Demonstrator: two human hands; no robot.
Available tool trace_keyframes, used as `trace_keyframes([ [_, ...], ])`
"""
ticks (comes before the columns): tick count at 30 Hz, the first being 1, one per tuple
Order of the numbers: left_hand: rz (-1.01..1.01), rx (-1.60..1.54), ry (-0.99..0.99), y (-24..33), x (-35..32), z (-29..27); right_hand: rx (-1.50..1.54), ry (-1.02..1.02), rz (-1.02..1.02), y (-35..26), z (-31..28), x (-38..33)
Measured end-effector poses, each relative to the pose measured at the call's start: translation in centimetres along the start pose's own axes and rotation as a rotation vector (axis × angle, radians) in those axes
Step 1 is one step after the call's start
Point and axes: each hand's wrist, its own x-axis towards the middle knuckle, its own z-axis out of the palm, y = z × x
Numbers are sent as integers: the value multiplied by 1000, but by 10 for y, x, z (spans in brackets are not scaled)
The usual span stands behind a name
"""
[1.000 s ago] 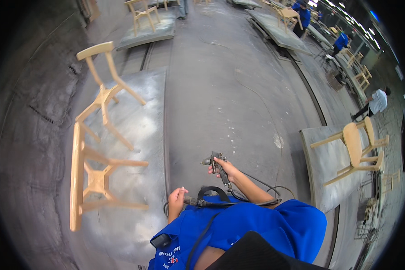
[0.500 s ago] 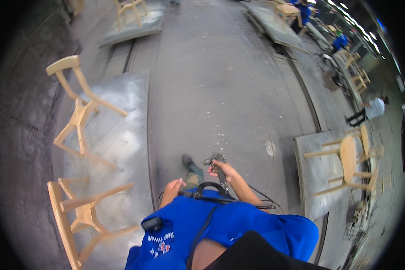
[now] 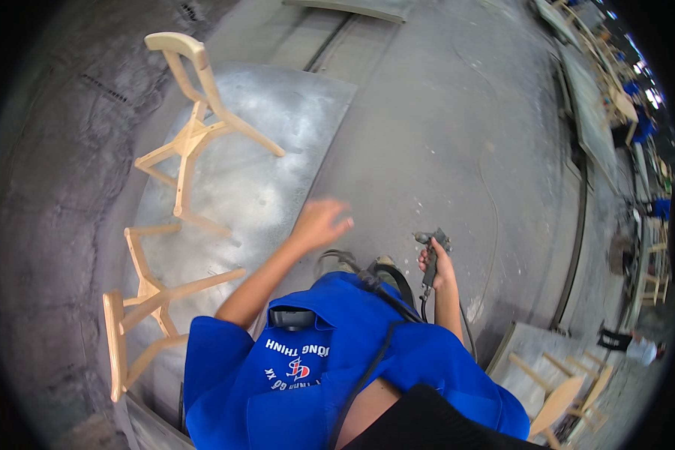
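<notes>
Spray gun [image 3: 440, 238] sits in curled right hand [image 3: 442, 268]

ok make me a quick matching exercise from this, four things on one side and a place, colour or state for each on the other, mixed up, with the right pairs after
1. left hand
2. right hand
3. shirt
4. farther chair frame

A. closed around the spray gun
B. on the grey platform
C. empty, blurred
D. blue

Pairs: 1-C, 2-A, 3-D, 4-B

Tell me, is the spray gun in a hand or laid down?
In a hand: the right hand is wrapped around the spray gun.
</notes>
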Motion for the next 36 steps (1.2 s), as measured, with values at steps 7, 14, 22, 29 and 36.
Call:
trace_keyframes([
  [7,-402,729,1063,-174,164,-222,-222,79,23,-78,-9,103],
  [14,-1082,403,769,-243,239,-339,-309,81,24,-231,-12,209],
  [22,-932,293,847,-151,201,-254,-668,-109,74,-343,92,336],
  [29,-823,99,801,-33,175,-202,-871,-385,130,-315,252,385],
  [36,-628,-265,591,-35,151,-234,-1043,-718,122,-271,343,354],
])
